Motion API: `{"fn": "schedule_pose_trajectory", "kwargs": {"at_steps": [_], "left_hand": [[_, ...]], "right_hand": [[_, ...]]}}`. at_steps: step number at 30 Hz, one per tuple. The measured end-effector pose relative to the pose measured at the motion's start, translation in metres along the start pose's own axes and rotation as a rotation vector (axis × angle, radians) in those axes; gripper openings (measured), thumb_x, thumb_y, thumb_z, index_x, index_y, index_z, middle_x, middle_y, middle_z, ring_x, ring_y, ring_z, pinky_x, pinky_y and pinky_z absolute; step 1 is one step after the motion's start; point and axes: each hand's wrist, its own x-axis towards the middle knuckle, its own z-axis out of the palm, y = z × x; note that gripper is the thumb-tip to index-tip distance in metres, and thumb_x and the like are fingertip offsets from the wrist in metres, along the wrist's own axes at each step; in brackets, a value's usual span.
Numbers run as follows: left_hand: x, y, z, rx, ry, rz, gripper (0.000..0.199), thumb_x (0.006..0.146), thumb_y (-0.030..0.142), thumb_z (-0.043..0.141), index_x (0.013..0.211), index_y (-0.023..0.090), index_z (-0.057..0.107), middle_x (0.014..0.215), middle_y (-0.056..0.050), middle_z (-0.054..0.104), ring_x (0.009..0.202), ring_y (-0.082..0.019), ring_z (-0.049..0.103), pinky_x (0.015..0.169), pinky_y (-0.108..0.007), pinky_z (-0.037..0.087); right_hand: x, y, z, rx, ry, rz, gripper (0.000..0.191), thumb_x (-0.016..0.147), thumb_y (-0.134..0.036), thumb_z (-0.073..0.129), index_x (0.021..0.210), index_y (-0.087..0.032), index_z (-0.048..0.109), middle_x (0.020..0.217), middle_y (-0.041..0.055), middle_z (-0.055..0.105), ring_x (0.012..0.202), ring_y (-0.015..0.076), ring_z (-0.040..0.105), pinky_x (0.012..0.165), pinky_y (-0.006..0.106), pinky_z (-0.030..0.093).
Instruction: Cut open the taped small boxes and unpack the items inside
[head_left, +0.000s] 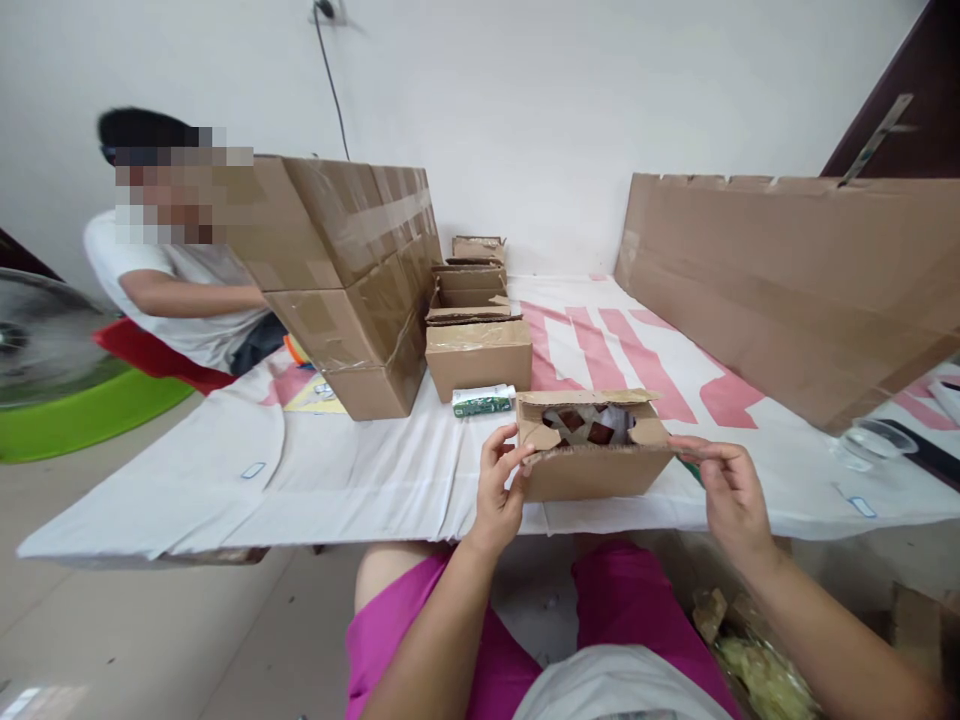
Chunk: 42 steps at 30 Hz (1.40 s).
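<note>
A small cardboard box [600,474] with its top flaps parted stands at the table's front edge. Inside it some dark brown and whitish contents [589,425] show, too shaded to name. My left hand [500,492] grips the box's left end, thumb at the top edge. At the right end, the fingers of my right hand [731,495] pinch the box's corner. Something green [690,468] peeks out below those fingers, mostly hidden. Just behind the box lies a green and white tube-shaped pack [484,400].
Closed cardboard boxes [375,280] are stacked at left, with a row of smaller boxes [478,360] beside them. A large cardboard sheet [780,290] stands at right near a clear plastic bowl [874,440]. Another person [180,290] sits behind the stack.
</note>
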Motion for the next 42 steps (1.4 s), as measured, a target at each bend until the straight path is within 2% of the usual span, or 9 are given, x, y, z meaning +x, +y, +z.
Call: {"fn": "schedule_pose_trajectory", "kwargs": {"at_steps": [5, 9, 12, 16, 19, 22, 27, 33, 42], "left_hand": [[-0.004, 0.006, -0.003, -0.198, -0.011, -0.120, 0.034, 0.096, 0.043, 0.040, 0.097, 0.024, 0.067, 0.140, -0.009, 0.042, 0.125, -0.028, 0.047, 0.102, -0.048, 0.040], [-0.004, 0.013, -0.004, -0.260, -0.014, -0.095, 0.044, 0.090, 0.060, 0.044, 0.090, 0.022, 0.065, 0.141, -0.010, 0.041, 0.131, -0.032, 0.041, 0.107, -0.052, 0.033], [-0.001, 0.017, -0.002, -0.172, -0.034, -0.078, 0.033, 0.086, 0.053, 0.056, 0.088, 0.021, 0.061, 0.143, -0.011, 0.040, 0.134, -0.032, 0.038, 0.107, -0.052, 0.033], [0.001, 0.018, 0.000, -0.109, -0.050, -0.074, 0.018, 0.089, 0.038, 0.057, 0.095, 0.021, 0.056, 0.143, -0.013, 0.039, 0.137, -0.030, 0.036, 0.107, -0.052, 0.035], [0.001, 0.016, 0.003, -0.092, -0.046, -0.068, 0.013, 0.091, 0.031, 0.054, 0.099, 0.021, 0.055, 0.142, -0.013, 0.040, 0.138, -0.028, 0.035, 0.108, -0.052, 0.035], [-0.001, 0.014, 0.005, -0.087, -0.039, -0.068, 0.011, 0.091, 0.028, 0.054, 0.100, 0.022, 0.054, 0.142, -0.012, 0.040, 0.138, -0.027, 0.035, 0.108, -0.051, 0.035], [-0.004, 0.011, 0.005, -0.066, -0.041, -0.072, 0.011, 0.092, 0.027, 0.052, 0.101, 0.021, 0.053, 0.143, -0.013, 0.039, 0.138, -0.027, 0.035, 0.108, -0.050, 0.036], [-0.005, 0.010, 0.002, -0.070, -0.071, -0.080, 0.013, 0.092, 0.027, 0.053, 0.103, 0.021, 0.054, 0.143, -0.013, 0.039, 0.137, -0.027, 0.035, 0.107, -0.050, 0.036], [-0.004, 0.008, 0.004, -0.108, -0.059, -0.074, 0.013, 0.092, 0.026, 0.053, 0.105, 0.022, 0.054, 0.144, -0.012, 0.038, 0.137, -0.027, 0.035, 0.108, -0.049, 0.034]], "right_hand": [[0.006, -0.007, -0.005, -0.075, -0.092, -0.110, 0.032, 0.097, -0.039, 0.039, 0.072, -0.023, 0.051, 0.091, 0.0070, 0.068, 0.097, 0.0227, 0.058, 0.089, 0.043, 0.045], [0.012, -0.012, -0.004, -0.189, -0.133, -0.212, 0.025, 0.090, -0.034, 0.056, 0.067, -0.024, 0.054, 0.076, 0.0044, 0.063, 0.080, 0.0203, 0.057, 0.075, 0.037, 0.048], [0.020, -0.019, -0.007, -0.295, -0.210, -0.305, 0.024, 0.084, -0.033, 0.064, 0.065, -0.024, 0.053, 0.071, 0.0031, 0.062, 0.076, 0.0207, 0.058, 0.071, 0.038, 0.048], [0.032, -0.032, -0.012, -0.463, -0.419, -0.354, 0.010, 0.081, -0.034, 0.067, 0.080, -0.026, 0.063, 0.086, 0.0051, 0.067, 0.087, 0.0237, 0.062, 0.079, 0.041, 0.050], [0.041, -0.042, -0.006, -0.471, -0.492, -0.385, 0.014, 0.088, -0.032, 0.059, 0.099, -0.026, 0.064, 0.102, 0.0068, 0.068, 0.100, 0.0248, 0.061, 0.088, 0.044, 0.050], [0.050, -0.047, 0.010, -0.472, -0.564, -0.408, 0.021, 0.093, -0.030, 0.050, 0.109, -0.025, 0.062, 0.110, 0.0075, 0.068, 0.108, 0.0239, 0.060, 0.092, 0.043, 0.050], [0.069, -0.042, 0.045, -0.615, -0.799, -0.373, 0.034, 0.095, -0.040, 0.045, 0.120, -0.023, 0.061, 0.119, 0.0088, 0.066, 0.112, 0.0259, 0.060, 0.093, 0.045, 0.051], [0.081, -0.038, 0.070, -0.729, -0.807, -0.358, 0.048, 0.093, -0.049, 0.045, 0.129, -0.018, 0.057, 0.133, 0.0133, 0.058, 0.127, 0.0318, 0.048, 0.102, 0.054, 0.043], [0.086, -0.040, 0.075, -0.820, -0.851, -0.262, 0.053, 0.092, -0.050, 0.045, 0.134, -0.018, 0.051, 0.138, 0.0126, 0.051, 0.126, 0.0326, 0.045, 0.103, 0.052, 0.039]]}}
